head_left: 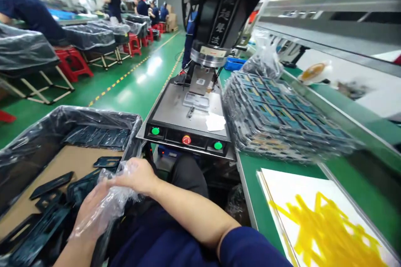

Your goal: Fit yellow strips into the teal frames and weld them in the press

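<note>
Two-handed, works the liner (115, 200) at the bin (94, 112) edge: right hand (138, 175) clenched on it, left hand (90, 212) under film, grip unreadable, nearer the frames (52, 184) lying just left, long axes slanting up-right.

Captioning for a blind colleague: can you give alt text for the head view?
Right hand pinches clear plastic covering the left hand above a lined box of dark frames. Ahead stands a press with stacked trays to its right.

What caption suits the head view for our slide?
Right hand grips clear plastic film on left hand over lined cardboard box of dark teal plastic frames.
</note>
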A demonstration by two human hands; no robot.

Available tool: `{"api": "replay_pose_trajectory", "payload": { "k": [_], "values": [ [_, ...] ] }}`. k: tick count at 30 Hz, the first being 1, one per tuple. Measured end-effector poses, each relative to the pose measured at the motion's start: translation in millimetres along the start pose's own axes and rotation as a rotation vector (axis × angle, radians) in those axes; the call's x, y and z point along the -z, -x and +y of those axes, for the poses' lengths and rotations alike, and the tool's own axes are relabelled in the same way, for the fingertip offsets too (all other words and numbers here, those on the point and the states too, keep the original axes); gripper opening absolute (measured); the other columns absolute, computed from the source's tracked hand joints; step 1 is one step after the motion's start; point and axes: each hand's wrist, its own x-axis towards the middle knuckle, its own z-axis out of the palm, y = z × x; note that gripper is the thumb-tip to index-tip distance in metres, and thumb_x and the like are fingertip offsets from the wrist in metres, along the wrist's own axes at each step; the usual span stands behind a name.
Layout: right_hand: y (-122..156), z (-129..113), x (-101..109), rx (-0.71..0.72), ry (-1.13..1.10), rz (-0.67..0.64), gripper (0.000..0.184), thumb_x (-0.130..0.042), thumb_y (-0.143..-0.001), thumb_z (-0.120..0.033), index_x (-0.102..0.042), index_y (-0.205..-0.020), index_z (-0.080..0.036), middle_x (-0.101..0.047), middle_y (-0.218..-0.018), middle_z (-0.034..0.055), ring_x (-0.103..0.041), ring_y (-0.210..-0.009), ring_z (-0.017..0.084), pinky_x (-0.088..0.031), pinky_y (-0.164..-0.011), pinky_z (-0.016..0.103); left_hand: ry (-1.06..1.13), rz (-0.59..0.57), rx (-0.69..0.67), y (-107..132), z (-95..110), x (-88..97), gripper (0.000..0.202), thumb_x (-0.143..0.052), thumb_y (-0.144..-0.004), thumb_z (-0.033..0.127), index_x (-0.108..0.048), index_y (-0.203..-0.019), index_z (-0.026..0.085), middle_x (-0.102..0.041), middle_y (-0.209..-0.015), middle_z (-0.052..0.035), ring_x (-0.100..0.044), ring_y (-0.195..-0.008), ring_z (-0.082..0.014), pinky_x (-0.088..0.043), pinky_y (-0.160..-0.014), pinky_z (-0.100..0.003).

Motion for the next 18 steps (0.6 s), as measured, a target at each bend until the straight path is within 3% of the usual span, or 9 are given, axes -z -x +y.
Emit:
{"api": "replay_pose_trajectory", "payload": {
  "k": [4, 7, 9, 12, 15, 18],
  "values": [
    [0.6, 18.4, 15.8, 0.026, -0.069, 0.243, 0.027, -0.079, -0.054, -0.02, -0.054, -0.063, -0.02, -0.05, -0.059, -0.0083, -0.044, -0.054, 0.011, -0.034, -0.05, 0.022, 0.025, -0.112, 0.036, 8.3, -13.8, -24.6, 0.057, -0.087, -0.047, 0.055, -0.069, -0.094, 0.028, -0.075, -0.093, 0.0033, -0.068, -0.088, -0.0242, -0.06, -0.065, -0.03],
    [-1.9, 36.0, 21.1, 0.114, -0.133, 0.442, 0.022, -0.063, -0.053, -0.007, -0.058, -0.07, -0.021, -0.056, -0.073, -0.0046, -0.052, -0.067, 0.015, -0.043, -0.061, 0.024, -0.109, -0.208, 0.038, 11.1, -25.8, -47.2, 0.063, -0.09, -0.05, 0.043, -0.066, -0.106, 0.027, -0.073, -0.105, 0.0005, -0.065, -0.104, -0.0261, -0.06, -0.073, -0.029],
    [-1.4, 47.4, 23.5, 0.201, -0.207, 0.529, 0.036, -0.054, -0.052, -0.005, -0.065, -0.082, -0.021, -0.061, -0.089, -0.001, -0.058, -0.083, 0.017, -0.048, -0.076, 0.026, -0.15, -0.224, 0.065, 8.6, -34.1, -62.8, 0.063, -0.09, -0.053, 0.033, -0.064, -0.11, 0.022, -0.072, -0.108, -0.0035, -0.065, -0.105, -0.0269, -0.06, -0.079, -0.031],
    [5.0, 62.3, 27.0, 0.287, -0.324, 0.55, 0.042, -0.051, -0.058, -0.007, -0.07, -0.092, -0.023, -0.065, -0.101, 0.0015, -0.06, -0.099, 0.019, -0.046, -0.094, 0.03, -0.117, -0.199, 0.07, -2.5, -47.5, -81.7, 0.055, -0.087, -0.057, 0.026, -0.064, -0.106, 0.019, -0.072, -0.102, -0.005, -0.068, -0.097, -0.0269, -0.06, -0.079, -0.036],
    [13.5, 75.1, 31.0, 0.199, -0.312, 0.431, 0.035, -0.066, -0.066, -0.018, -0.071, -0.1, -0.024, -0.062, -0.111, 0.0033, -0.06, -0.105, 0.02, -0.045, -0.099, 0.032, -0.118, -0.091, -0.056, -15.8, -64.0, -95.5, 0.05, -0.086, -0.05, 0.023, -0.065, -0.094, 0.017, -0.071, -0.086, -0.0012, -0.069, -0.082, -0.0234, -0.059, -0.072, -0.032],
    [14.7, 88.1, 36.2, 0.057, -0.31, 0.371, 0.061, -0.085, -0.053, -0.031, -0.068, -0.112, -0.025, -0.06, -0.117, 0.0047, -0.059, -0.105, 0.024, -0.046, -0.098, 0.038, -0.172, -0.068, -0.204, -23.3, -80.1, -109.0, 0.051, -0.087, -0.044, 0.025, -0.064, -0.088, 0.015, -0.069, -0.078, 0.0005, -0.067, -0.072, -0.0189, -0.057, -0.065, -0.026]
  ]
}}
